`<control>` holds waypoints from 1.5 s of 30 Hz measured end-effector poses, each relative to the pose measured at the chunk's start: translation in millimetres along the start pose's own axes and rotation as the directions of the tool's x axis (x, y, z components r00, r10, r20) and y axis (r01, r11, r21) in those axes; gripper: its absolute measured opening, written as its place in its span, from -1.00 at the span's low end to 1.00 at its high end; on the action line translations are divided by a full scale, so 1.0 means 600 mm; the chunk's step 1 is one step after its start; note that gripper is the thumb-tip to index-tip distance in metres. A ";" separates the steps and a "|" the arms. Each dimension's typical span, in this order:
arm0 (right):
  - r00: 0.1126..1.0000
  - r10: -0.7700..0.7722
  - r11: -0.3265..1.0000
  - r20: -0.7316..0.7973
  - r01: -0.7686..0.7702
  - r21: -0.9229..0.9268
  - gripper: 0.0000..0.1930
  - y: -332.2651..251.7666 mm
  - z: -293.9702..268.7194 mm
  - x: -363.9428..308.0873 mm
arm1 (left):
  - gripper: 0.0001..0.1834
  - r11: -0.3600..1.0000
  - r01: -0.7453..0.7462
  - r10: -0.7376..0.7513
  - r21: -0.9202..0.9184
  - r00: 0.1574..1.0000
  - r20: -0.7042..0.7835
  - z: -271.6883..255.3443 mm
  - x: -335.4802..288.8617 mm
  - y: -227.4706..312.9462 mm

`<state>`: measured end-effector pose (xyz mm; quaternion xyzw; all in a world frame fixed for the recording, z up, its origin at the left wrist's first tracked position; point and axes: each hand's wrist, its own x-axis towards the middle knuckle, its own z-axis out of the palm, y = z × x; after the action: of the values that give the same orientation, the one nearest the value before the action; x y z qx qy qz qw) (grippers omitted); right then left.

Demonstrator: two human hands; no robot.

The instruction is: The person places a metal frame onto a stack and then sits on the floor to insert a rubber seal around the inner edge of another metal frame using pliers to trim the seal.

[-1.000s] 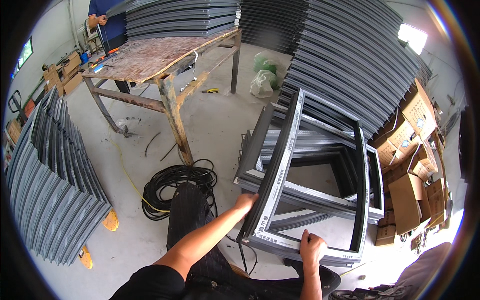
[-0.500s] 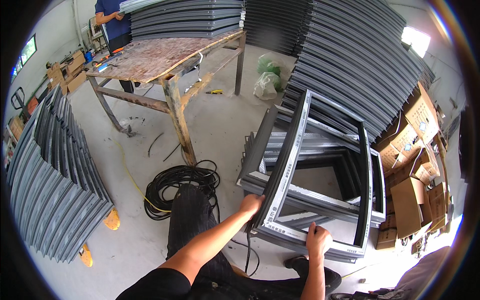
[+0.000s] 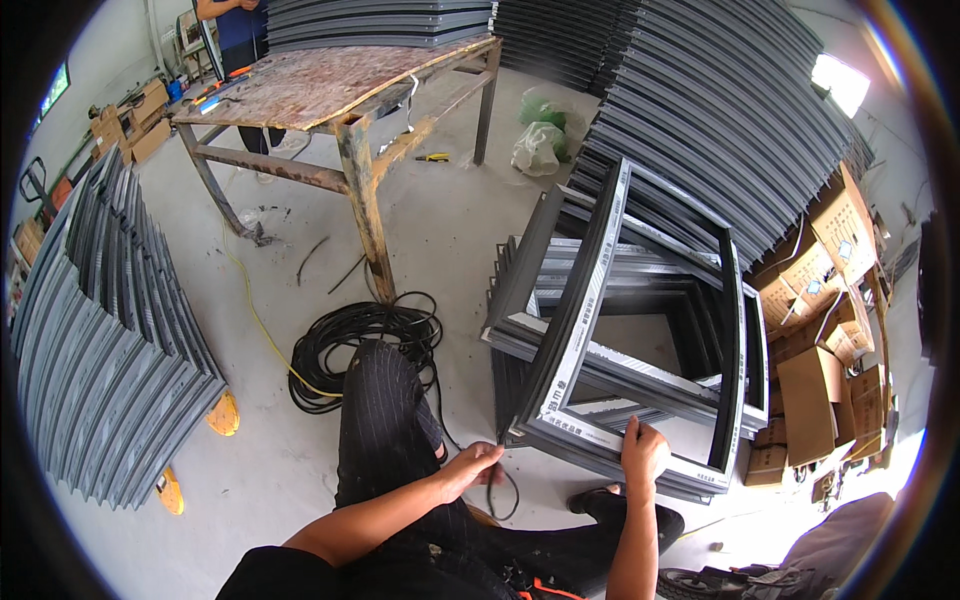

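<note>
A grey window frame with printed white film on its faces lies tilted on a stack of similar frames to my right. My right hand is closed round its near rail, thumb on top. Just off the frame's near left corner is my left hand, its thumb stretched toward that corner and its fingers partly apart below. Those fingers are partly in shadow, and nothing shows clearly in them. A thin black cable hangs close by this hand.
A coil of black cable lies on the floor by my knee. Ahead stands a worn work table with more frames and a person behind it. Tall frame stacks rise at left and far right. Cardboard boxes line the right.
My left hand has let go of the frame's left side and moved down and back to below its corner. My right hand still grips the near rail. The view has shifted slightly.
</note>
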<state>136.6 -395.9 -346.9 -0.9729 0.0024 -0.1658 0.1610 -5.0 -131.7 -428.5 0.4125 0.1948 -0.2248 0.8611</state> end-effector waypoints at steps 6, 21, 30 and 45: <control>0.998 -0.048 0.999 -0.027 0.049 0.011 -0.60 0.001 -0.005 -0.002 | -0.84 0.748 -0.288 0.533 0.599 0.797 -0.283 -0.022 -0.004 0.016; 0.996 -0.084 0.996 -0.023 0.085 0.025 -0.61 0.000 -0.003 0.000 | -0.73 0.979 -0.122 0.158 0.166 0.961 -0.228 0.011 0.016 0.020; 0.995 -0.095 0.995 -0.032 0.096 0.031 -0.61 0.005 0.005 0.001 | -0.78 0.980 -0.105 0.147 0.169 0.956 -0.256 0.000 0.037 0.010; 0.996 -0.086 0.996 0.002 0.086 0.038 -0.67 0.005 -0.002 0.003 | -0.79 0.993 -0.067 0.093 0.097 0.950 -0.299 0.015 0.047 0.018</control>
<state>138.0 -399.0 -346.4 -0.9692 -0.0429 -0.1709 0.1723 25.4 -139.1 -431.3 0.4862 0.2977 -0.1321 0.8109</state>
